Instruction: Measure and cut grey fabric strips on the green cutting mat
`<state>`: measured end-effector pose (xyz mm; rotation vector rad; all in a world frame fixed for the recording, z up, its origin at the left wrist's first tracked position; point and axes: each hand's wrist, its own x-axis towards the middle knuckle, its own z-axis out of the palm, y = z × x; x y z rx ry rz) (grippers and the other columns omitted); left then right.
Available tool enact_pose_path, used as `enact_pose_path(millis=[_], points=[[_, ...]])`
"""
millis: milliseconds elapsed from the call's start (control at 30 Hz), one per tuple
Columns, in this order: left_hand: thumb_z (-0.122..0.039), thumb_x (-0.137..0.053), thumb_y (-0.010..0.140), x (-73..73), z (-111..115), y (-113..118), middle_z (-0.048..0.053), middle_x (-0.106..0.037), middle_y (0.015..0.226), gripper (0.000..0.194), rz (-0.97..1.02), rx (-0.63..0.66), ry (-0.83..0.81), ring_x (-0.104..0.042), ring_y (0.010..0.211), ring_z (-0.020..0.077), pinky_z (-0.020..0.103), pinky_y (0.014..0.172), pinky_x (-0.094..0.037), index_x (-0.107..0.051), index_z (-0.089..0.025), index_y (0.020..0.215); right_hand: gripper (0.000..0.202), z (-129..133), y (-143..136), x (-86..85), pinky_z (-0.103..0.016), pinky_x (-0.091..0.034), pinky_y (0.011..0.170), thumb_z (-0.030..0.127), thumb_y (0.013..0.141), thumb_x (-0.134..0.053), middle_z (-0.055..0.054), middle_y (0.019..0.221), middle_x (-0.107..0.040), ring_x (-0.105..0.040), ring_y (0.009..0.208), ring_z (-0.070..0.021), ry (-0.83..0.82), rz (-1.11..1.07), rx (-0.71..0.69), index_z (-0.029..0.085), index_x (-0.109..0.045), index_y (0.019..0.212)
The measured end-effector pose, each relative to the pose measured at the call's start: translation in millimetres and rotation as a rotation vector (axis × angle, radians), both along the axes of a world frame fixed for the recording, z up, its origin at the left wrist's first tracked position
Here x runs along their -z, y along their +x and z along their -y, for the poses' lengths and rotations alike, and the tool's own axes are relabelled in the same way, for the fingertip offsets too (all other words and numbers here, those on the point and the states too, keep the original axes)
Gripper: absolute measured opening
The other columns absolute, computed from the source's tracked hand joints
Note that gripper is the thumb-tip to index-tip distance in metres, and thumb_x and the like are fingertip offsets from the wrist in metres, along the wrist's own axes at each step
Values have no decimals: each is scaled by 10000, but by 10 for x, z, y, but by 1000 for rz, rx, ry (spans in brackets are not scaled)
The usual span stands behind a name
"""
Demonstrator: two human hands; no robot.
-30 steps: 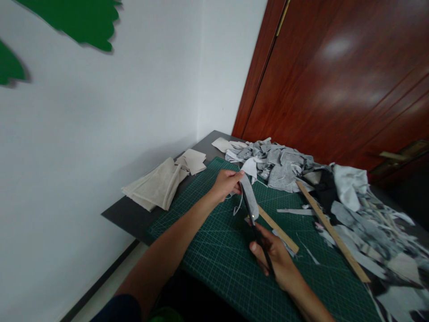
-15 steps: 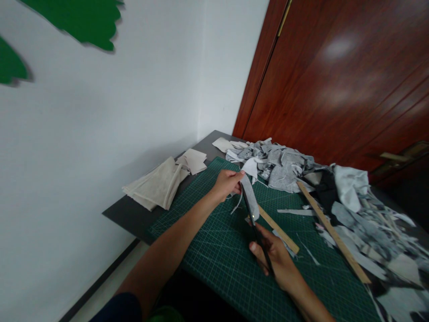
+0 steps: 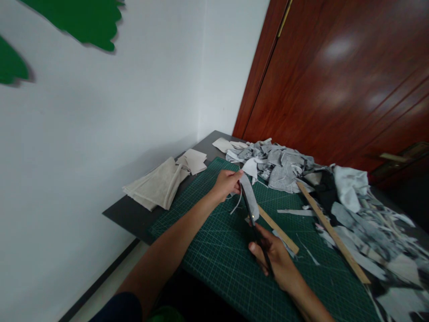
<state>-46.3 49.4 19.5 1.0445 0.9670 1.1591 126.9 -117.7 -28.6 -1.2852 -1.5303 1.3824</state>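
Between finger and thumb, my left hand [image 3: 228, 184] pinches the upper end of a light grey fabric strip [image 3: 250, 198]. My right hand [image 3: 271, 255] is wrapped round the handles of black scissors [image 3: 254, 229]. The scissor blades point up and away, lying along the left edge of the strip, with their tips close to my left fingers. A thin curled sliver of fabric [image 3: 237, 203] hangs below my left hand. Both hands are above a green cutting mat [image 3: 214, 241].
Two wooden rulers [image 3: 279, 230] lie on the mat and at its right. Heaped grey fabric scraps [image 3: 284, 167] run along the back and right side. Folded cream cloth [image 3: 157, 185] lies at the left, near the white wall. A brown door [image 3: 335, 80] stands behind.
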Motion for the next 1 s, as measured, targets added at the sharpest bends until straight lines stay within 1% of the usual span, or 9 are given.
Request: enact_pose_path(millis=[100, 200, 367, 467, 733, 900, 1000], points=[[-431, -697, 936, 11, -9, -2, 69, -669, 611, 396, 21, -1, -3, -645, 477, 148, 244, 483, -532, -637, -110, 713, 959, -9, 7, 10, -203, -298, 374, 681, 880, -683, 120, 489, -387, -305, 381, -81, 8, 1, -2, 65, -408, 1563], [-477, -735, 902, 11, -9, -3, 67, -664, 606, 423, 38, 4, -5, -650, 480, 151, 246, 491, -533, -637, -110, 714, 981, -9, 3, 0, -204, -315, 371, 687, 860, -701, 120, 480, -383, -309, 378, -85, -3, 1, 3, 68, -415, 1565], [-428, -705, 932, -12, 11, -2, 57, -660, 609, 385, 70, 9, -5, -649, 483, 157, 266, 496, -542, -624, -118, 719, 999, 0, -8, -25, -208, -340, 372, 704, 847, -697, 120, 478, -384, -319, 381, -91, -5, 16, 15, 79, -410, 1572], [-433, -722, 920, -19, 15, -3, 47, -651, 597, 388, 77, 11, -17, -649, 485, 158, 273, 505, -549, -617, -122, 712, 997, -5, -8, -30, -212, -345, 370, 711, 849, -688, 122, 480, -383, -314, 378, -90, -3, 15, 6, 83, -410, 1571], [-476, -752, 887, -3, -4, -2, 55, -667, 621, 411, 92, 19, -29, -666, 512, 162, 280, 526, -569, -637, -109, 742, 1097, -5, -28, -66, -200, -298, 339, 801, 778, -689, 120, 492, -383, -309, 351, -75, -18, 7, 40, 52, -429, 1537], [-512, -764, 863, -5, 16, -2, 75, -684, 628, 439, 78, 70, -19, -676, 515, 174, 277, 518, -570, -656, -108, 730, 1077, -11, -19, -62, -196, -290, 337, 804, 777, -689, 109, 509, -412, -311, 350, -69, -9, 8, 47, 68, -451, 1527], [-525, -780, 841, -18, 38, -3, 94, -705, 649, 445, 79, 106, -22, -684, 526, 178, 272, 519, -567, -671, -108, 731, 1034, -12, -6, -50, -197, -299, 339, 772, 791, -707, 115, 506, -392, -311, 358, -73, 4, 5, 48, 82, -467, 1523]])
